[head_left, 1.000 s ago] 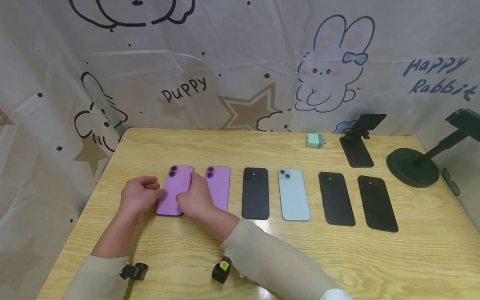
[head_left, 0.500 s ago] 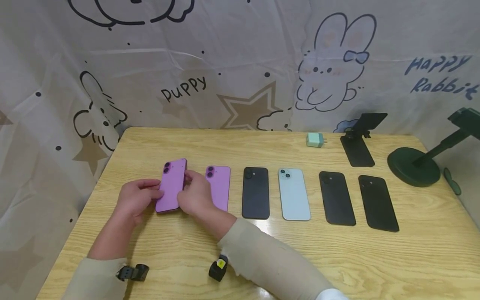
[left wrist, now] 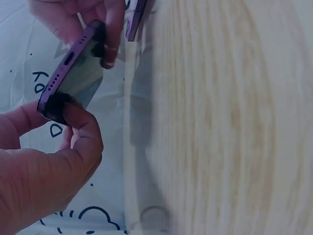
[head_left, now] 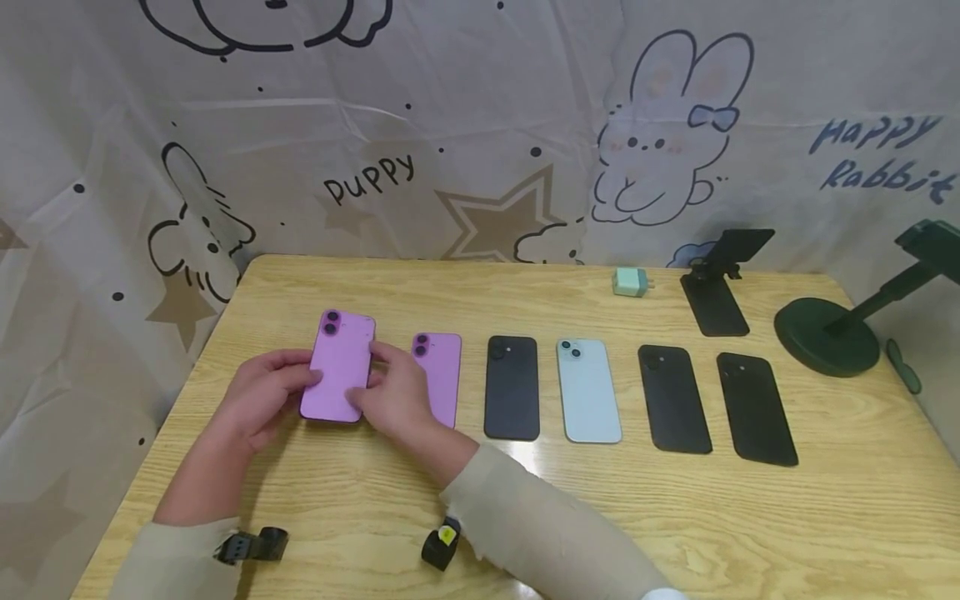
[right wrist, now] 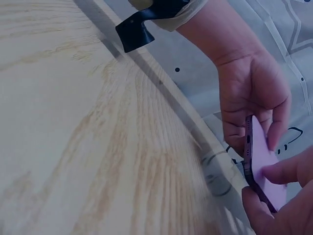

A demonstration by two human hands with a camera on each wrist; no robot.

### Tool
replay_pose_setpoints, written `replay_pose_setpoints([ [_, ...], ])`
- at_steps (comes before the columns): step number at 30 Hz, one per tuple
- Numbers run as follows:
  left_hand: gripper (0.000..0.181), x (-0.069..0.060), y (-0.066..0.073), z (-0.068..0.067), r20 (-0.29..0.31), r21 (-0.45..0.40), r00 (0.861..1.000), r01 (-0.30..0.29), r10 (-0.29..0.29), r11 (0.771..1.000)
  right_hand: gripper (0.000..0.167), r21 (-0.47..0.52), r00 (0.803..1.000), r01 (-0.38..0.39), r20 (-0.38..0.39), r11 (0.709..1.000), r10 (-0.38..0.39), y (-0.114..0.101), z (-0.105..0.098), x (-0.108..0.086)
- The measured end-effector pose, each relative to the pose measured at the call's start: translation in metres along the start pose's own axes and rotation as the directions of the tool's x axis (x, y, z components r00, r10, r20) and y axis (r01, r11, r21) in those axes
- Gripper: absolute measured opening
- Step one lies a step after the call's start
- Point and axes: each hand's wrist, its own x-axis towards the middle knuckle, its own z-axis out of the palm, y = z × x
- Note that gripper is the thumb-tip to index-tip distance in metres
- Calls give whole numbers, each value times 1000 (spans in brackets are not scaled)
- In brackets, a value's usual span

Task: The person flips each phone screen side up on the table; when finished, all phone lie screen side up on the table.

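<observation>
A purple smartphone [head_left: 341, 367], back and twin cameras facing up, is held off the table between both hands. My left hand [head_left: 262, 396] grips its left edge, thumb on the back. On the opposite edge, my right hand [head_left: 397, 392] pinches it with the thumb on the lower back. From the left wrist, the phone's bottom edge [left wrist: 68, 58] with its port shows, fingers reaching under the screen side. The right wrist view also has the phone [right wrist: 264, 169] raised above the wood. Just right of it lies a second purple phone [head_left: 444, 379], partly covered by my right hand.
Further right in the row lie a dark phone [head_left: 512, 387], a pale blue phone [head_left: 588, 390] and two black phones [head_left: 673, 398]. Behind them are a mint charger plug [head_left: 630, 282], a black folding stand [head_left: 716, 292] and a dark green round-based stand [head_left: 825, 336].
The left purple phone has risen off the table and shifted slightly left, its back now turned more toward the head camera. Both hands moved with it; the other phones stay put.
</observation>
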Motion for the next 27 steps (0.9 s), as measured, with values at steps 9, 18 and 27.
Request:
replay_pose_setpoints([
  [9, 39, -6, 5, -1, 115, -77, 988, -95, 104, 992, 79, 24, 992, 70, 102, 997, -72, 6, 0, -6],
  [18, 45, -4, 3, -1, 200, 59, 975, -111, 97, 992, 83, 205, 981, 21, 182, 979, -59, 3, 2, -12],
  [27, 45, -2, 4, 0, 95, 254, 992, -106, 84, 961, 68, 568, 931, -110, 347, 816, -115, 0, 2, -19],
])
